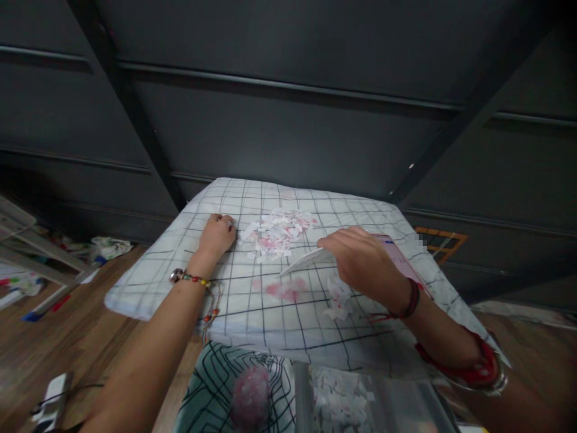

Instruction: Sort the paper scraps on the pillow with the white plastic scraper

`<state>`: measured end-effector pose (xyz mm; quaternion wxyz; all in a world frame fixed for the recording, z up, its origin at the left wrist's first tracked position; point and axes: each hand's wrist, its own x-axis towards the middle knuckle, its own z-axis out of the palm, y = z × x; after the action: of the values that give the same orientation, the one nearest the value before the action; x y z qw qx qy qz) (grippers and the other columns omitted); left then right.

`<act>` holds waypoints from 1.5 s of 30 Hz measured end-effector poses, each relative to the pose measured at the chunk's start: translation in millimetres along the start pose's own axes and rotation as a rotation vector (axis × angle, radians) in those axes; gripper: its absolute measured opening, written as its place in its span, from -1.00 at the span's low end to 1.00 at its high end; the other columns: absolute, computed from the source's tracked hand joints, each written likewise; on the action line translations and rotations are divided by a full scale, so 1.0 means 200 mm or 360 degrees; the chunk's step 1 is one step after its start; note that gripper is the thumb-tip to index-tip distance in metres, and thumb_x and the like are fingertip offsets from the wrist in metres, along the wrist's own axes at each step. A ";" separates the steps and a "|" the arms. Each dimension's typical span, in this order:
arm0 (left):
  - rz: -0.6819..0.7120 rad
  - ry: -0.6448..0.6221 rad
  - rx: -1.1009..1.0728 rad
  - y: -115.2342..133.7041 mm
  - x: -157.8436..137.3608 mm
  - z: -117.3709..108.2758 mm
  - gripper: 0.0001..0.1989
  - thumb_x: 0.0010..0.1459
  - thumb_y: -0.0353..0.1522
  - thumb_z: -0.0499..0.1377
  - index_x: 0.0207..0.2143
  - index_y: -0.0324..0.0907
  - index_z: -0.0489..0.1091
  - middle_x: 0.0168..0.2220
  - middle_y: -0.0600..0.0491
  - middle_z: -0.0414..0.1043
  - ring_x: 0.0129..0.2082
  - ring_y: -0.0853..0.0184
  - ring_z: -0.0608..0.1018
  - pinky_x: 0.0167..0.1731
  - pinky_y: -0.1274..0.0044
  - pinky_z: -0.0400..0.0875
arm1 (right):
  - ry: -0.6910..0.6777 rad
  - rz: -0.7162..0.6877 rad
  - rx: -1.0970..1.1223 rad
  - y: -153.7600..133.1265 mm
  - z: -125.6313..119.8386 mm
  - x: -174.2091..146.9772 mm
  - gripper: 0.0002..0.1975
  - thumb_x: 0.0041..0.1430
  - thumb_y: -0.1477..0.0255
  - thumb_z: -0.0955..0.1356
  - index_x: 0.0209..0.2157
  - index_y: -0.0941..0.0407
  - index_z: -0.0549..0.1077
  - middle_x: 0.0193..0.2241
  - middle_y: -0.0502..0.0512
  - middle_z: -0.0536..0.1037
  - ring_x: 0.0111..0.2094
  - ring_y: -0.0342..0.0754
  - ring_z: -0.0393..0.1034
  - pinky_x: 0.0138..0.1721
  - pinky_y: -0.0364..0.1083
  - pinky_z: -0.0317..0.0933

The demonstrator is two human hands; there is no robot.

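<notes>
A white cushion with a dark grid pattern [180, 264] lies in front of me. A heap of small white and pink paper scraps [277, 231] sits on its middle. My left hand [217, 234] rests curled on the cushion just left of the heap; I cannot tell whether it pinches a scrap. My right hand [360, 261] is closed on a white sheet of paper [304, 262], held edge-down toward the heap. A few more scraps [337, 297] lie under my right wrist, beside a pink stain [283, 290].
A pink-screened phone [399, 255] lies on the cushion's right side behind my right hand. A clear box with paper scraps [347, 394] and a patterned cloth [216, 385] are near me. Clutter [27, 282] lies on the wooden floor at left. Dark panelled walls stand behind.
</notes>
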<state>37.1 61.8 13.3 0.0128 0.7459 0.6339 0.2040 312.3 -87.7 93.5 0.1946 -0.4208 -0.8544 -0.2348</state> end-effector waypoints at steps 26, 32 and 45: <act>0.0031 -0.0036 0.0035 -0.01 0.01 0.01 -0.61 0.13 -0.41 -0.05 -0.07 -0.35 0.42 -0.13 -0.21 0.41 0.04 0.11 0.36 0.06 0.33 0.31 | 0.0187 -0.0040 -0.0224 0.04 0.03 0.02 -0.70 0.14 0.72 0.16 -0.35 0.16 0.46 -0.46 0.09 0.51 -0.42 -0.03 0.29 -0.32 -0.06 0.05; 0.0015 0.0019 0.0021 -0.02 0.01 0.02 -0.63 0.13 -0.41 -0.04 -0.10 -0.31 0.44 -0.16 -0.17 0.41 0.01 0.14 0.38 0.06 0.36 0.31 | 0.0165 -0.0039 -0.0166 0.09 0.05 -0.02 -0.69 0.09 0.75 0.17 -0.42 0.17 0.46 -0.50 0.10 0.51 -0.45 -0.04 0.29 -0.34 -0.07 0.08; 0.0009 -0.0028 0.0028 -0.01 0.01 0.00 -0.60 0.12 -0.40 -0.05 -0.07 -0.35 0.43 -0.12 -0.21 0.39 0.05 0.11 0.36 0.08 0.36 0.30 | 0.0114 0.0030 0.0209 0.18 0.13 -0.01 -0.59 -0.06 0.79 0.13 -0.35 0.15 0.46 -0.43 0.08 0.53 -0.34 -0.04 0.35 -0.22 -0.07 0.17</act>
<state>35.9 63.7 12.9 0.0112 0.7496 0.6334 0.1919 339.7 -55.1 80.1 0.2544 -0.4064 -0.8565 -0.1912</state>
